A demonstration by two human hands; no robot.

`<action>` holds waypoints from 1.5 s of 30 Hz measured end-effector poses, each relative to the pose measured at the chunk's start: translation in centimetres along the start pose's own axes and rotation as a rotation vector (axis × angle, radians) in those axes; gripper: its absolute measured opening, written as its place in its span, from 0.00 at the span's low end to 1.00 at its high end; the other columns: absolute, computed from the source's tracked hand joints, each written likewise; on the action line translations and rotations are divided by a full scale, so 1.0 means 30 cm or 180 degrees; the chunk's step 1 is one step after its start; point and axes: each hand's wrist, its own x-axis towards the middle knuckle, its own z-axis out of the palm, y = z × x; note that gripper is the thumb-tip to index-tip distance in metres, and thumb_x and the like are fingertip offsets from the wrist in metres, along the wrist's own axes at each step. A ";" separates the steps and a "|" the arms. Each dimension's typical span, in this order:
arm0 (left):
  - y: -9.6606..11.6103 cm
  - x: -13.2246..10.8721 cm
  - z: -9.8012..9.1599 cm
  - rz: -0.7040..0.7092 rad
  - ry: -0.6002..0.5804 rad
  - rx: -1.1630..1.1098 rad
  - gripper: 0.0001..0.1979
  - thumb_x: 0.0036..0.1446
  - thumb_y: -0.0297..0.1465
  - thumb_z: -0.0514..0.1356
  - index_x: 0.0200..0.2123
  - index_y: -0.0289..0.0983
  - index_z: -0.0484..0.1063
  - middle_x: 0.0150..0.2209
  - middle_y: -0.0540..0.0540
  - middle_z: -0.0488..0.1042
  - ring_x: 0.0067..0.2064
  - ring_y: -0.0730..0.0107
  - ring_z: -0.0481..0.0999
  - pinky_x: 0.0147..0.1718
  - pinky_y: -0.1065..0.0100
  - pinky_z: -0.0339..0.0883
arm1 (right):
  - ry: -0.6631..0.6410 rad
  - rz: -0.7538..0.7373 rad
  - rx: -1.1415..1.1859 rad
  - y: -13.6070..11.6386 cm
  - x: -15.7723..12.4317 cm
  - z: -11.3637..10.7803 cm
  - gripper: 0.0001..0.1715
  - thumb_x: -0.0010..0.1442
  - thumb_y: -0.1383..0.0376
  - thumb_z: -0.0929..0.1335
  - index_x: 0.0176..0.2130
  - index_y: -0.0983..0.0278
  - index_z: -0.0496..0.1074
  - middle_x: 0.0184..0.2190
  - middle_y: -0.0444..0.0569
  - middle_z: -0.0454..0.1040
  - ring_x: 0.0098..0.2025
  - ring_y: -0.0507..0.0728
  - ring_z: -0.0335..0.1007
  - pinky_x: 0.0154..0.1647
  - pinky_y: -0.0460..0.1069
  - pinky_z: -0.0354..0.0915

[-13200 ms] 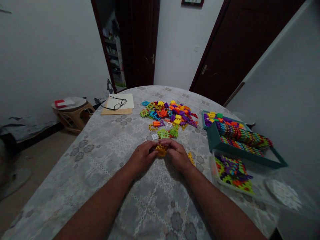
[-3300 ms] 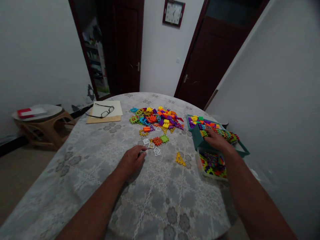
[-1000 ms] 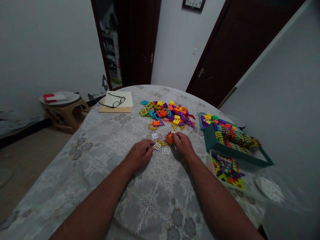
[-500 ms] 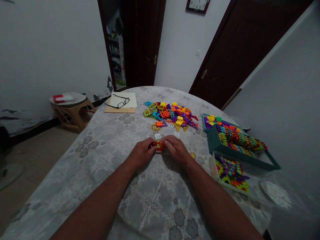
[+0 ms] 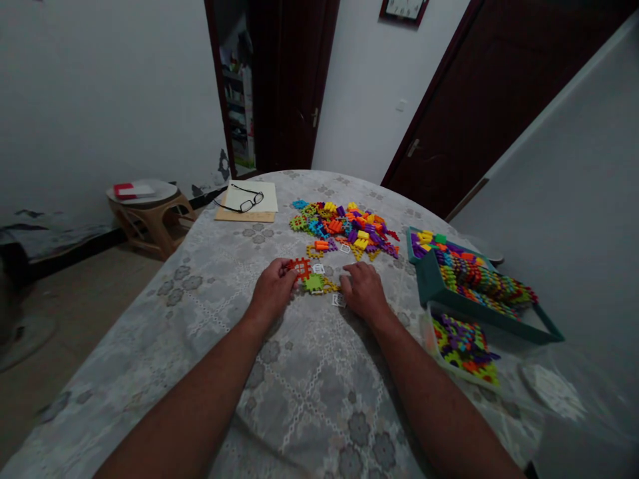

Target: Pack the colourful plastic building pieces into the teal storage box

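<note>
My left hand [image 5: 272, 291] pinches a red-orange lattice square [image 5: 301, 267] at its fingertips, just above the patterned tablecloth [image 5: 309, 399]. A green lattice piece [image 5: 314, 283] and a yellow one [image 5: 329, 288] lie between my hands. My right hand [image 5: 364, 291] rests knuckles up with its fingers curled down onto the cloth. Its thumb is beside a small white square tile [image 5: 338, 300]. What the curled fingers hold, if anything, is hidden. Another white tile [image 5: 318, 269] lies just beyond the green piece.
A pile of colourful interlocking pieces [image 5: 349, 229] lies farther back. At the right stand a teal box [image 5: 428, 285] of stacked pieces and a clear tray [image 5: 462, 342] with more. Glasses [image 5: 245, 199] lie on paper at the far left. A stool [image 5: 150, 213] stands beside the table.
My hands were together on the red-orange piece. They have moved apart: the left carries the piece to the left, and the right has dropped to the cloth by the white tile.
</note>
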 end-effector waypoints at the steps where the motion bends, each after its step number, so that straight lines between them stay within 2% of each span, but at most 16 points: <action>1: 0.003 0.000 -0.001 -0.0013 0.0037 -0.0019 0.18 0.54 0.40 0.64 0.45 0.37 0.76 0.29 0.52 0.76 0.26 0.70 0.73 0.23 0.71 0.63 | 0.0151 -0.0126 0.0122 -0.008 0.000 0.006 0.18 0.75 0.62 0.66 0.58 0.63 0.78 0.56 0.60 0.78 0.60 0.67 0.70 0.64 0.60 0.65; 3: 0.006 0.000 -0.002 -0.0011 0.0053 -0.0017 0.16 0.54 0.39 0.64 0.44 0.38 0.77 0.29 0.51 0.77 0.27 0.69 0.74 0.24 0.70 0.64 | 0.0303 -0.0416 0.0341 -0.036 -0.003 0.021 0.20 0.76 0.60 0.67 0.62 0.63 0.76 0.58 0.59 0.78 0.61 0.67 0.69 0.65 0.61 0.65; 6: 0.000 0.002 -0.003 0.0154 0.0020 0.0102 0.14 0.55 0.39 0.64 0.42 0.38 0.78 0.31 0.50 0.79 0.31 0.67 0.76 0.29 0.68 0.67 | 0.0141 -0.0737 0.0476 -0.094 -0.012 0.049 0.23 0.75 0.58 0.69 0.64 0.61 0.75 0.57 0.58 0.78 0.61 0.67 0.69 0.65 0.62 0.65; 10: -0.020 0.006 -0.006 0.0397 -0.0041 0.0384 0.12 0.57 0.38 0.63 0.41 0.39 0.79 0.35 0.48 0.82 0.36 0.63 0.78 0.35 0.66 0.69 | -0.0140 -0.0838 0.0509 -0.141 -0.019 0.074 0.17 0.72 0.58 0.71 0.57 0.59 0.79 0.52 0.57 0.78 0.57 0.66 0.70 0.61 0.61 0.67; 14: -0.027 0.005 -0.011 0.0535 -0.0162 0.0494 0.12 0.61 0.39 0.61 0.43 0.40 0.80 0.38 0.46 0.83 0.40 0.60 0.79 0.41 0.63 0.71 | 0.0019 -0.0841 0.0930 -0.121 -0.018 0.084 0.14 0.68 0.64 0.71 0.53 0.61 0.79 0.53 0.57 0.78 0.57 0.66 0.71 0.62 0.61 0.67; 17: -0.023 0.001 -0.014 0.0620 -0.0291 0.0516 0.14 0.64 0.40 0.60 0.44 0.40 0.81 0.40 0.46 0.84 0.42 0.58 0.80 0.44 0.60 0.72 | 0.0299 -0.0858 0.1209 -0.093 -0.016 0.088 0.17 0.64 0.69 0.69 0.52 0.62 0.77 0.53 0.58 0.78 0.57 0.65 0.72 0.63 0.61 0.69; 21: -0.029 0.001 -0.013 0.0831 -0.0519 0.0733 0.14 0.64 0.39 0.60 0.44 0.41 0.84 0.44 0.44 0.85 0.46 0.55 0.82 0.51 0.57 0.73 | 0.0579 -0.0711 0.1508 -0.079 -0.015 0.077 0.21 0.64 0.69 0.67 0.56 0.62 0.75 0.54 0.60 0.76 0.58 0.64 0.74 0.63 0.60 0.72; 25: -0.047 0.003 -0.009 0.1208 -0.0437 0.1095 0.15 0.66 0.37 0.60 0.47 0.41 0.85 0.49 0.41 0.85 0.53 0.54 0.82 0.59 0.56 0.73 | 0.0389 -0.0812 0.1646 -0.091 -0.016 0.056 0.26 0.65 0.69 0.66 0.61 0.59 0.73 0.57 0.59 0.77 0.62 0.63 0.74 0.66 0.61 0.72; 29: -0.050 -0.004 -0.009 0.1199 -0.0497 0.1263 0.16 0.65 0.32 0.60 0.52 0.41 0.85 0.53 0.41 0.84 0.57 0.55 0.82 0.63 0.56 0.71 | 0.0351 -0.1026 0.1795 -0.102 -0.018 0.053 0.28 0.66 0.70 0.66 0.63 0.58 0.72 0.59 0.58 0.78 0.64 0.62 0.75 0.68 0.61 0.71; 32: -0.049 -0.011 -0.010 0.1084 -0.0457 0.1220 0.22 0.65 0.31 0.61 0.60 0.40 0.80 0.58 0.40 0.82 0.57 0.55 0.82 0.62 0.56 0.72 | 0.0331 -0.1169 0.1870 -0.101 -0.021 0.053 0.27 0.68 0.69 0.66 0.64 0.58 0.71 0.60 0.58 0.78 0.65 0.62 0.75 0.67 0.60 0.72; 34: -0.048 -0.015 -0.010 0.1082 -0.0465 0.1241 0.22 0.65 0.30 0.61 0.61 0.40 0.78 0.59 0.40 0.82 0.57 0.55 0.81 0.62 0.56 0.71 | 0.0314 -0.1250 0.1968 -0.100 -0.025 0.049 0.27 0.69 0.69 0.66 0.65 0.58 0.71 0.61 0.57 0.79 0.64 0.61 0.76 0.66 0.59 0.74; 36: -0.044 -0.018 -0.010 0.1139 -0.0574 0.1314 0.17 0.65 0.31 0.60 0.55 0.40 0.80 0.55 0.41 0.83 0.57 0.55 0.81 0.61 0.57 0.70 | 0.0289 -0.1231 0.2072 -0.101 -0.031 0.043 0.28 0.69 0.69 0.66 0.66 0.58 0.70 0.60 0.56 0.79 0.62 0.61 0.78 0.64 0.58 0.75; 40: -0.028 -0.024 -0.011 0.1055 -0.0735 0.1367 0.07 0.66 0.33 0.60 0.43 0.42 0.79 0.43 0.46 0.83 0.45 0.59 0.81 0.50 0.61 0.72 | 0.0275 -0.0895 0.2027 -0.098 -0.034 0.045 0.30 0.67 0.69 0.65 0.66 0.59 0.71 0.60 0.55 0.80 0.59 0.60 0.80 0.64 0.58 0.74; 45: -0.017 -0.022 -0.019 0.0866 -0.0406 0.1520 0.02 0.63 0.32 0.63 0.39 0.42 0.76 0.36 0.49 0.81 0.39 0.61 0.78 0.42 0.64 0.67 | 0.0445 -0.0421 0.1424 -0.049 -0.001 0.088 0.29 0.64 0.71 0.65 0.62 0.63 0.76 0.62 0.61 0.78 0.66 0.64 0.74 0.71 0.63 0.69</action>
